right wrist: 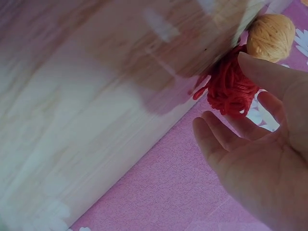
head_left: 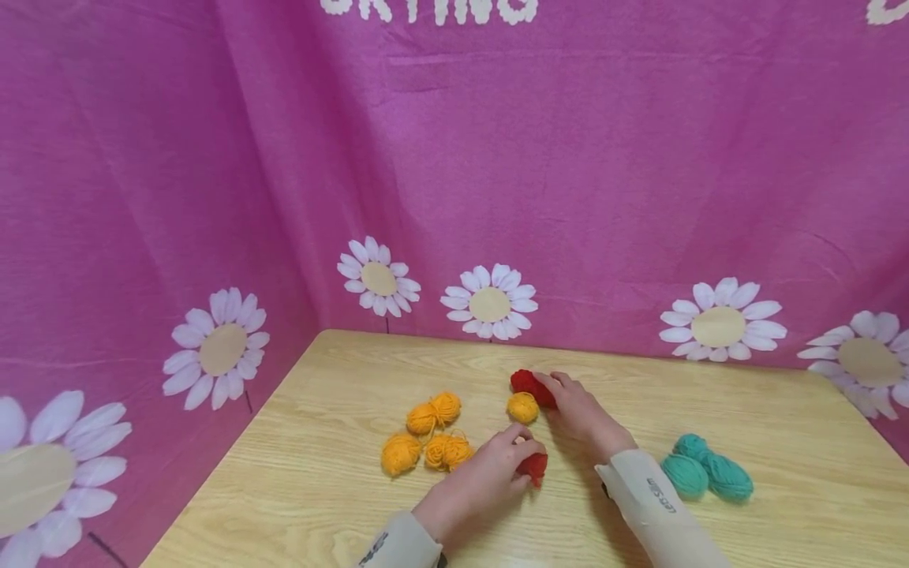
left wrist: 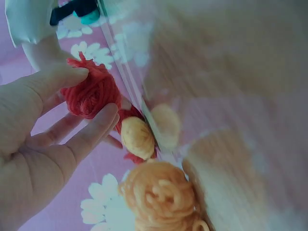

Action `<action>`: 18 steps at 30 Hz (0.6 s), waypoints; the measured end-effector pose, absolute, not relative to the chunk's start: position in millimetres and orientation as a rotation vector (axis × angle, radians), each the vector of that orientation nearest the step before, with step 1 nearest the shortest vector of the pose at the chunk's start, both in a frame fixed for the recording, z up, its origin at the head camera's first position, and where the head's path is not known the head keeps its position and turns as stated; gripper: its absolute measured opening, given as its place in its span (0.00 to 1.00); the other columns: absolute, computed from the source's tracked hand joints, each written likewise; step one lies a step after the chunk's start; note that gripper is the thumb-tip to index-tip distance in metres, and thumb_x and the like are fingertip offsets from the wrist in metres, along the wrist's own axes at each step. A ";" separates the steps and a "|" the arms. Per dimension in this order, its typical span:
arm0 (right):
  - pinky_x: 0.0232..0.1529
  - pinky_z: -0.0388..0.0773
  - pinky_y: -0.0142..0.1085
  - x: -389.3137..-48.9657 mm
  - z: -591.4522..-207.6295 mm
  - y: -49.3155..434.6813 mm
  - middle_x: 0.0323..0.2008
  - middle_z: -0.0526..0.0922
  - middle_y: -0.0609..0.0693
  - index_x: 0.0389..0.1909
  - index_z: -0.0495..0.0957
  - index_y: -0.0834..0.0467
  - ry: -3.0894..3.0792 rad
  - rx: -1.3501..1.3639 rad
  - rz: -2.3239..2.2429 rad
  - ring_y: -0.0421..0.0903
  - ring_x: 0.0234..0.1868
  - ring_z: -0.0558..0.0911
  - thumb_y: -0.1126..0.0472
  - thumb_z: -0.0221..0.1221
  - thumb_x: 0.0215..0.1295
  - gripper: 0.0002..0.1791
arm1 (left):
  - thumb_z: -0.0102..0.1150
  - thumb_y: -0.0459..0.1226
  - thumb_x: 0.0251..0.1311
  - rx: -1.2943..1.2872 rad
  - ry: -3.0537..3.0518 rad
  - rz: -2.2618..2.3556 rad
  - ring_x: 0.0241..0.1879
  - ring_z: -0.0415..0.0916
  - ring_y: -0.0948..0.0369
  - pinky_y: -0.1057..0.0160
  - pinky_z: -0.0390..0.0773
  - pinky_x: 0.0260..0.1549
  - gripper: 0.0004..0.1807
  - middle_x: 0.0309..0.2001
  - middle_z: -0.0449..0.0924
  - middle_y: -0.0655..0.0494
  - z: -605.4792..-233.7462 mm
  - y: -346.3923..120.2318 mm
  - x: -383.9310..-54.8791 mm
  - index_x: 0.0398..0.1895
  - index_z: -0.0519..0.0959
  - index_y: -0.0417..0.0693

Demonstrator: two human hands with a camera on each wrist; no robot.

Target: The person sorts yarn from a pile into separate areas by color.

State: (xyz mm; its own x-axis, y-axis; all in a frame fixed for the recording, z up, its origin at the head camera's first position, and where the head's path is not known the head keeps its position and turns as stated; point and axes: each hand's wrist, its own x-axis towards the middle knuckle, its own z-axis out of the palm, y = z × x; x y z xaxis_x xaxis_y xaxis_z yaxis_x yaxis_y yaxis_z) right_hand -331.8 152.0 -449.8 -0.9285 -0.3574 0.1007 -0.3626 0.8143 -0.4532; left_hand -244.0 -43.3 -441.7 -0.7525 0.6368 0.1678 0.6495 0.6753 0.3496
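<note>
My left hand [head_left: 488, 472] grips a red yarn ball [left wrist: 92, 94] between thumb and fingers. In the left wrist view the ball appears raised off the wooden table. Farther back, my right hand [head_left: 584, 414] holds a second red yarn ball [right wrist: 232, 86], the thumb on one side and fingers round the other. That ball rests on the table, with loose strands at one end. A small yellow yarn ball [head_left: 522, 408] lies against it, between the two hands. In the head view both red balls are partly covered by the fingers.
Left of my hands lies a group of several orange-yellow yarn balls [head_left: 401, 454]. To the right, beyond my right forearm, sit green yarn balls [head_left: 728, 478] in a cluster. The wooden table [head_left: 298, 473] meets a pink cloth [head_left: 568, 181] with printed daisies at its back and left.
</note>
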 end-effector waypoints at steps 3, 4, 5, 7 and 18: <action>0.65 0.63 0.68 -333.3 -449.9 151.1 0.70 0.63 0.65 0.73 0.60 0.53 -2.987 0.592 0.732 0.68 0.69 0.64 0.65 0.58 0.67 0.34 | 0.61 0.38 0.65 -1.166 -2.795 -0.577 0.46 0.74 0.70 0.77 0.77 0.50 0.15 0.53 0.73 0.60 -442.7 -41.0 -238.8 0.55 0.78 0.56; 0.65 0.63 0.68 -333.9 -450.1 150.8 0.70 0.62 0.65 0.73 0.60 0.53 -2.986 0.597 0.726 0.68 0.69 0.64 0.66 0.58 0.67 0.34 | 0.61 0.38 0.65 -1.189 -2.780 -0.557 0.45 0.73 0.70 0.78 0.77 0.49 0.15 0.52 0.73 0.60 -442.9 -40.4 -237.2 0.54 0.78 0.56; 0.64 0.63 0.68 -334.6 -450.5 150.5 0.70 0.62 0.66 0.73 0.60 0.53 -2.984 0.606 0.714 0.68 0.69 0.64 0.67 0.58 0.67 0.35 | 0.61 0.37 0.64 -1.209 -2.771 -0.545 0.44 0.73 0.70 0.79 0.76 0.48 0.14 0.51 0.73 0.60 -442.9 -39.6 -235.6 0.53 0.79 0.55; 0.64 0.64 0.68 -336.1 -450.8 149.8 0.70 0.62 0.67 0.73 0.60 0.53 -2.978 0.624 0.690 0.69 0.68 0.65 0.69 0.57 0.66 0.35 | 0.62 0.37 0.64 -1.249 -2.760 -0.506 0.42 0.72 0.71 0.81 0.76 0.46 0.14 0.50 0.73 0.60 -442.9 -38.4 -232.9 0.53 0.79 0.55; 0.61 0.70 0.65 -340.6 -453.0 144.4 0.66 0.66 0.70 0.72 0.62 0.55 -2.913 0.705 0.599 0.69 0.63 0.70 0.74 0.57 0.63 0.36 | 0.63 0.40 0.64 -1.316 -2.806 -0.407 0.43 0.72 0.72 0.82 0.75 0.46 0.17 0.50 0.74 0.62 -445.0 -33.0 -226.7 0.56 0.77 0.58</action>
